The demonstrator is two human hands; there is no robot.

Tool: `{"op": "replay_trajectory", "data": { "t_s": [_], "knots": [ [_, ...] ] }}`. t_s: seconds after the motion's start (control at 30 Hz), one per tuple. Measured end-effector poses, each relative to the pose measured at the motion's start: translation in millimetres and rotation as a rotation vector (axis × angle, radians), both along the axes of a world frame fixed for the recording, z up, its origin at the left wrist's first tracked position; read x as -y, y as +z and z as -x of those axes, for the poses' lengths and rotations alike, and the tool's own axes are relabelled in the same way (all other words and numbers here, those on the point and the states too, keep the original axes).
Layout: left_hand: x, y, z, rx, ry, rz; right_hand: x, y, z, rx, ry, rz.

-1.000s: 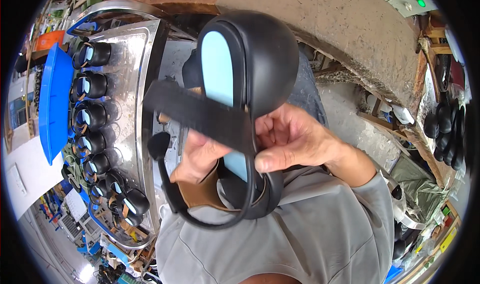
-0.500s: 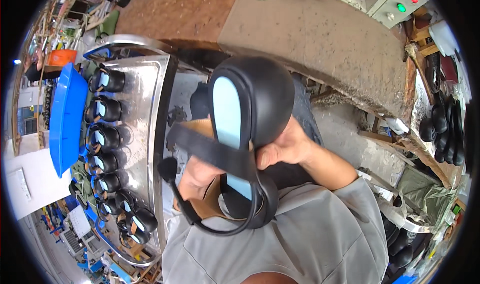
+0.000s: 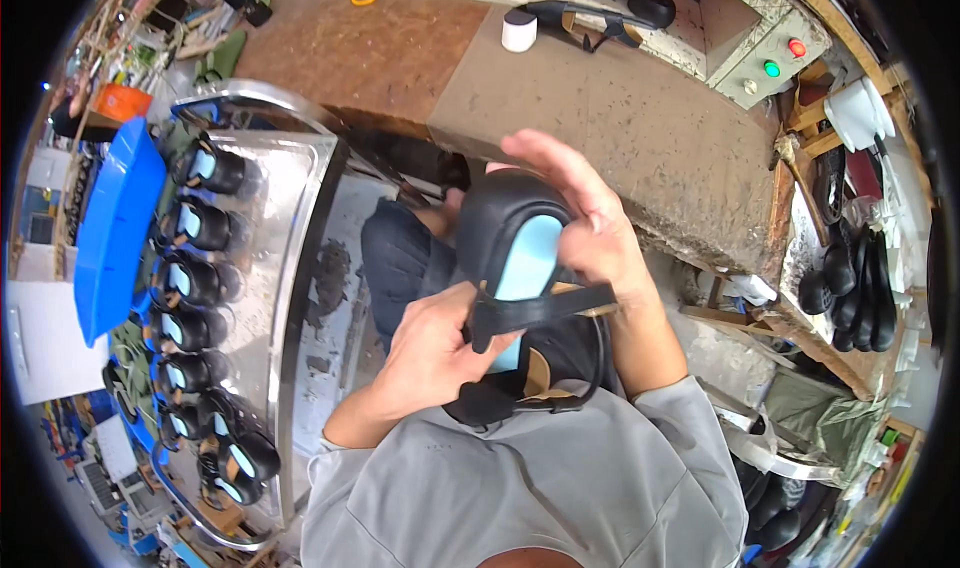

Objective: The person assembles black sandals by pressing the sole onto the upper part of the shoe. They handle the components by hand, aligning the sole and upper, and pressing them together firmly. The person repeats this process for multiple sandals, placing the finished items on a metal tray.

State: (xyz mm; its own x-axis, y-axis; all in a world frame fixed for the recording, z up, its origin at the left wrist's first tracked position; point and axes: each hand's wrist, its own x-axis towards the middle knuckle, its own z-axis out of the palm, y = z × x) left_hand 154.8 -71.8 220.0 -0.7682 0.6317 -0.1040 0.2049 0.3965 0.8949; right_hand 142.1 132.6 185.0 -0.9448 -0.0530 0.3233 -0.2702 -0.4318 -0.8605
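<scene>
At the left of the frame, a blue bin (image 3: 125, 233) stands beside a row of black sandals (image 3: 193, 281), which is carried on a metal trolley (image 3: 275, 258). The sandals are crowded together at the lower left; a bump to the trolley could make these touch and scuff. Right of the trolley, the left hand (image 3: 425, 353) has its fingers closed on the side of the held sandal (image 3: 490, 230), by the broad black strap (image 3: 548, 311). The held sandal is at the centre of the frame, toe toward the top, light blue insole (image 3: 530, 256) exposed, its heel end close to the grey shirt (image 3: 520, 468). The left hand appears to be the main support: if its grip slackens, or if the strap flexes under load, the sandal may twist and drop. Behind, across the upper part of the frame, the desk (image 3: 600, 98) carries a white jar (image 3: 519, 34). Right of centre, the right hand (image 3: 600, 233) has its fingers extended and parted beside the toe, not clenched; whether they press on it cannot be told. A nail or grit dragged across the smooth toe could mark it. The strap end lies just beside the right wrist and could snag there if that hand is pulled away quickly.
</scene>
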Motion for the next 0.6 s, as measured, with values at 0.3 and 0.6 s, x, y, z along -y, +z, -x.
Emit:
{"op": "replay_trajectory", "data": {
  "t_s": [0.3,0.6],
  "knots": [
    [0,-38,-6,0.974,-0.207,-0.888,3,-4,-16,-0.258,0.040,-0.234],
    [1,-32,-2,0.818,-0.255,-0.822,13,30,-17,-0.396,0.021,-0.419]
  ]
}}
